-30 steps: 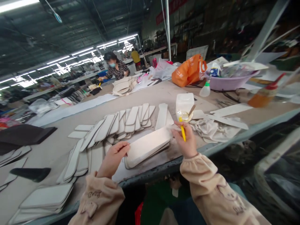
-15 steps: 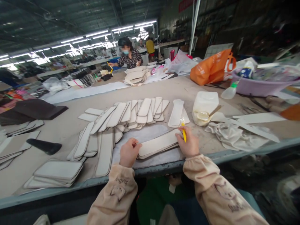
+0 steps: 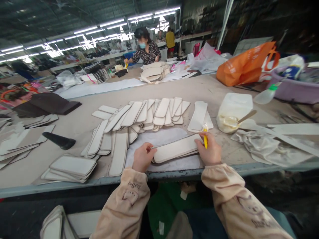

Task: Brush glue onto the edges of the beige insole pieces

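White panel (image 3: 176, 147) is pinched at both ends near table (image 3: 194, 88) edge, above lower panels (image 3: 186, 154): L end by fingers of left hand (image 3: 143, 157), R end by right hand (image 3: 210, 150), w/ yellow brush (image 3: 205, 141) gripped there. Edges are best squared w/ those below, brush kept off face. Counted: 1 brush, 1 tub (image 3: 235, 106), 2 crossed panels (image 3: 200, 113) nearby; main pile (image 3: 147, 114) too overlapped.

Strip lights (image 3: 112, 23), worktable (image 3: 189, 89) and stacked panels (image 3: 176, 148) mark a factory workshop.
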The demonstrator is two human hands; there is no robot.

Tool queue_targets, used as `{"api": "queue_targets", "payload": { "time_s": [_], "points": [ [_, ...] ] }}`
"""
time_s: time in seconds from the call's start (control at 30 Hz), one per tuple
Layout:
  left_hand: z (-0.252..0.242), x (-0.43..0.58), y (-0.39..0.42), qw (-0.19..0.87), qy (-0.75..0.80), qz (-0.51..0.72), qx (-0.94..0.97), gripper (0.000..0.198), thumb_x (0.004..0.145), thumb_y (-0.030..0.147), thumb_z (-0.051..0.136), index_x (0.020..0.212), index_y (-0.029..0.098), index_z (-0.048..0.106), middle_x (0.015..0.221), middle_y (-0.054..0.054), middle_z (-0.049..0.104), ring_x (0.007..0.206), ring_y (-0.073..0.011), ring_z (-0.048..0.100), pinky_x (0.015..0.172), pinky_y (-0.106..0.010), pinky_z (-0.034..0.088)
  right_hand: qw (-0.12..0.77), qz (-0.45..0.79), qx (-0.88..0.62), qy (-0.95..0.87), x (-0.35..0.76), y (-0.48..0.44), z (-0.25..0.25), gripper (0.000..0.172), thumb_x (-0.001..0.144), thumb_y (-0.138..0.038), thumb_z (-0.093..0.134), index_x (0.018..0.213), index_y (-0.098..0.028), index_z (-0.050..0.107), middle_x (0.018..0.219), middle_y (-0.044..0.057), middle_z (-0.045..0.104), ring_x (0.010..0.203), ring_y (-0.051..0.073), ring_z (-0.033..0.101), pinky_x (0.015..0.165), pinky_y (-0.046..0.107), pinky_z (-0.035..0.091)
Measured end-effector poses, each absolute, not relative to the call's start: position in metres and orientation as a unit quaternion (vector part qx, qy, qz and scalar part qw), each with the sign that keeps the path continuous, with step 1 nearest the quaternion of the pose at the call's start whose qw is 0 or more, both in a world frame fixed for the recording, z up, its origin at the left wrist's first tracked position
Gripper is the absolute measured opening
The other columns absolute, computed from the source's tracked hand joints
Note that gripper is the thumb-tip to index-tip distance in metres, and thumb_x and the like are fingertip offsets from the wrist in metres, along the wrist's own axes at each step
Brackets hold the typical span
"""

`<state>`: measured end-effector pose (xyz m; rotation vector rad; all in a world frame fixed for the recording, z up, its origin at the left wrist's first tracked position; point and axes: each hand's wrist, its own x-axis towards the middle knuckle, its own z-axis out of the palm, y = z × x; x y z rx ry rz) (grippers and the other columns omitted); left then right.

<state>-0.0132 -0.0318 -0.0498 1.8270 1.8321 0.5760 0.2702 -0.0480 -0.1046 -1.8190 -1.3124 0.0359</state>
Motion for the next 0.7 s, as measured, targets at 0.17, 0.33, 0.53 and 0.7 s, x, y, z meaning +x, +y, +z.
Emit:
{"api": "queue_targets", "payload": {
  "time_s": [0.17, 0.33, 0.53, 0.7],
  "points": [
    [-0.0492, -0.0233, -0.0366, 0.339, 0.642, 0.241, 0.645, 0.036, 0.072, 0.029, 0.065, 0.106, 0.016, 0.060, 0.080, 0.000, 0.064, 0.068, -0.0130, 0.059, 0.068, -0.025, 0.045, 0.442, -0.002, -0.729, -0.522, 0.2714, -0.0479, -0.1068, 0.035, 0.078, -0.040, 0.062, 0.109, -0.023, 0.060, 0.099, 0.005, 0.072, 0.082, 0.025, 0.069, 0.069, 0.033, 0.051],
    [-0.0440, -0.0202, -0.0411, 0.368, 0.648, 0.226, 0.628, 0.049, 0.068, 0.024, 0.069, 0.114, 0.013, 0.056, 0.084, 0.000, 0.060, 0.068, -0.0114, 0.057, 0.069, -0.025, 0.045, 0.440, -0.002, -0.733, -0.519, 0.2726, -0.0465, -0.1120, 0.038, 0.077, -0.039, 0.065, 0.111, -0.023, 0.060, 0.101, 0.005, 0.072, 0.085, 0.026, 0.069, 0.073, 0.036, 0.052],
    [-0.0449, -0.0195, -0.0403, 0.348, 0.650, 0.199, 0.646, 0.049, 0.066, 0.023, 0.071, 0.113, 0.013, 0.059, 0.084, 0.000, 0.059, 0.070, -0.0119, 0.056, 0.070, -0.025, 0.045, 0.452, 0.010, -0.731, -0.510, 0.2720, -0.0466, -0.1109, 0.039, 0.075, -0.037, 0.066, 0.111, -0.023, 0.059, 0.100, 0.005, 0.072, 0.089, 0.026, 0.069, 0.079, 0.039, 0.053],
    [-0.0478, -0.0226, -0.0393, 0.329, 0.647, 0.186, 0.662, 0.048, 0.066, 0.027, 0.073, 0.110, 0.015, 0.061, 0.085, 0.000, 0.060, 0.070, -0.0122, 0.056, 0.070, -0.026, 0.045, 0.461, 0.011, -0.720, -0.518, 0.2728, -0.0472, -0.1120, 0.038, 0.076, -0.037, 0.065, 0.111, -0.023, 0.060, 0.100, 0.005, 0.072, 0.088, 0.026, 0.070, 0.081, 0.040, 0.053]
  ]
}}
